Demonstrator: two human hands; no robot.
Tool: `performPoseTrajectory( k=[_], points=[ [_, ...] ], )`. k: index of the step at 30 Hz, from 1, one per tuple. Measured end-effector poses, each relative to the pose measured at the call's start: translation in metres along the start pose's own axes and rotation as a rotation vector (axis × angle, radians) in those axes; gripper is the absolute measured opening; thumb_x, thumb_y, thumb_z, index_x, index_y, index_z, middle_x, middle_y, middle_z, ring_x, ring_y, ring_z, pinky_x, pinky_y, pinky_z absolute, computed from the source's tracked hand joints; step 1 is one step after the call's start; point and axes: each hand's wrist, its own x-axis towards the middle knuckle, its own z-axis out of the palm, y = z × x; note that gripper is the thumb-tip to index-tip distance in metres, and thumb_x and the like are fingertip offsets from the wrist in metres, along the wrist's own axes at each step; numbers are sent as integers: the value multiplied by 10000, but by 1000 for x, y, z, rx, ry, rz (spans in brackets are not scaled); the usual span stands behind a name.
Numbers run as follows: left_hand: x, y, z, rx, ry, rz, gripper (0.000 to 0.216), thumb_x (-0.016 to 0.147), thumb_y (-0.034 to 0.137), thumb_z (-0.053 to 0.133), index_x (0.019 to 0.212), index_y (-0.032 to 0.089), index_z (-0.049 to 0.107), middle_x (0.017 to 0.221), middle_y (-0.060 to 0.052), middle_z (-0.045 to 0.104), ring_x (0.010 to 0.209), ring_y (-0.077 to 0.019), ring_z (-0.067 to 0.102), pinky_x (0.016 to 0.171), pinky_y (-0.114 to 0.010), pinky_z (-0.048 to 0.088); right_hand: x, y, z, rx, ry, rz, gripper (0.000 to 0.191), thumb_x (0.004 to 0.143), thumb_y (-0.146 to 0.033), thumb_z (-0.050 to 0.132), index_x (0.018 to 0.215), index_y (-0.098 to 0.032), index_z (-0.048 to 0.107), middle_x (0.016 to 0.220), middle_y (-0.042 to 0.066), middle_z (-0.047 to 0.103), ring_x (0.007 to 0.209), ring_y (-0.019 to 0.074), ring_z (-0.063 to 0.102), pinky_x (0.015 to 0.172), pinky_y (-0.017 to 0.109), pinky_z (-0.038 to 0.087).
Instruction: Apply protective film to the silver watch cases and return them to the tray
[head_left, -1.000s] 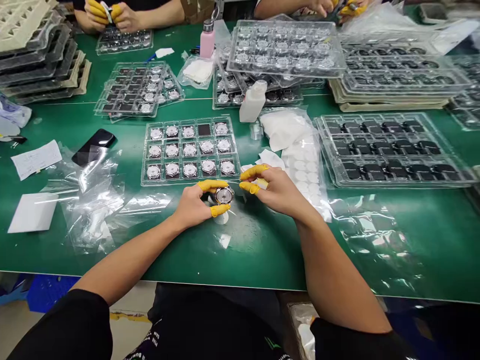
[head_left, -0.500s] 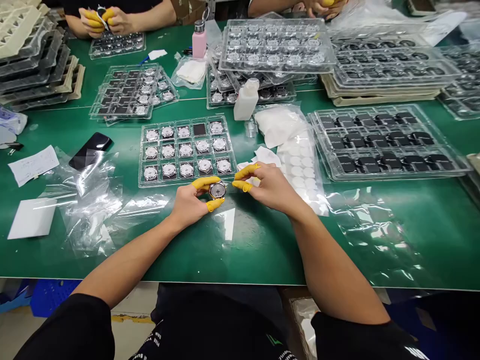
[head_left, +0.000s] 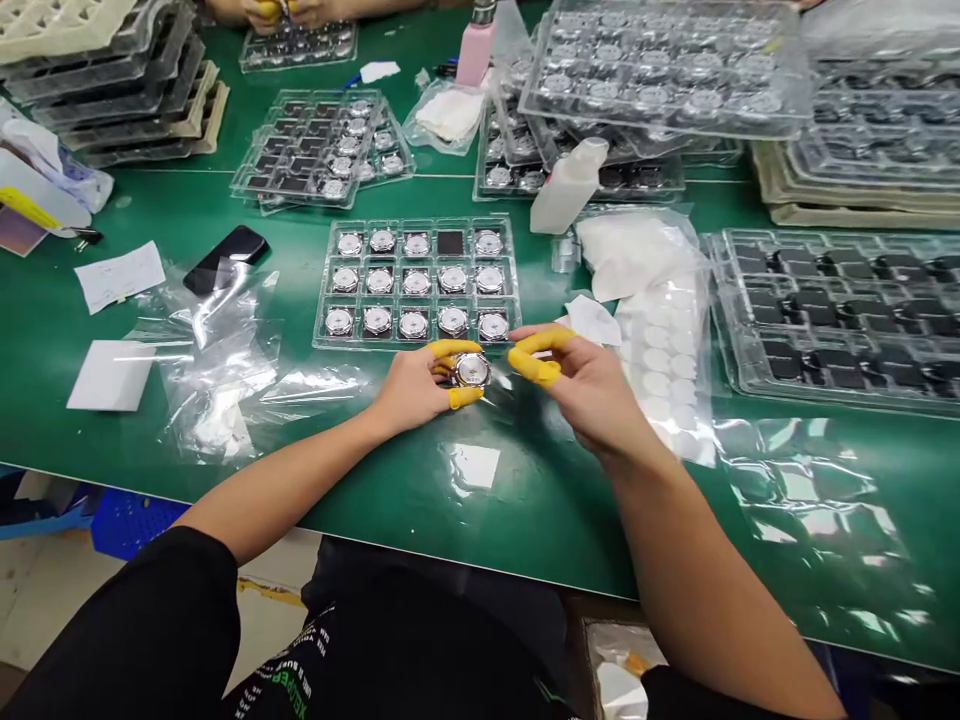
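A round silver watch head is held by its edge between the yellow-cotted fingers and thumb of my left hand, a little above the table. Just right of it, my right hand has its thumb and forefinger, also in yellow finger cots, pinched together. Whatever lies between those fingertips is too small to make out. Directly beyond both hands lies a clear plastic tray with rows of watch heads. One compartment in its back row shows a dark square instead.
Right of my hands lie a sheet of white round stickers and a stack of clear trays with black parts. A white bottle stands behind. Leftward are a phone and crumpled clear film. A co-worker's hands work at the far edge.
The head view has swung, so most table things appear farther right. My left hand still holds the watch head; my right hand stays close beside it, its thumb and forefinger now nearer together.
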Motion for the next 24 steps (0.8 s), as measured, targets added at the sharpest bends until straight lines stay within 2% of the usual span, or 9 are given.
performPoseTrajectory(
  k=[3, 5, 13, 24],
  points=[
    [-1, -2, -1, 35, -26, 27, 600, 662, 184, 867, 1247, 191, 735, 906, -37, 763, 804, -135, 702, 885, -335, 611, 0, 7, 13, -16, -48, 181, 506, 624, -644, 885, 847, -219, 723, 967, 75, 753, 918, 235, 659, 866, 415, 519],
    [-1, -3, -1, 61, -26, 39, 598, 666, 202, 866, 1249, 197, 735, 856, -21, 747, 757, -123, 679, 846, -319, 605, 0, 9, 18, -17, -82, 234, 540, 608, -664, 882, 846, -206, 723, 886, 67, 744, 838, 215, 647, 813, 392, 514],
    [-1, -2, -2, 79, -35, 29, 604, 655, 236, 878, 1241, 191, 741, 840, -17, 727, 738, -115, 660, 822, -303, 599, -4, 8, 23, -89, -80, 256, 540, 640, -671, 845, 879, -201, 727, 804, 52, 725, 720, 185, 603, 656, 338, 468],
    [-2, -4, 0, 105, -2, 54, 558, 667, 199, 861, 1211, 195, 740, 843, -10, 737, 765, -123, 682, 867, -319, 616, -6, 17, 27, -100, -42, 205, 449, 712, -620, 806, 880, -209, 739, 818, 56, 742, 709, 191, 619, 636, 337, 489]
  ],
)
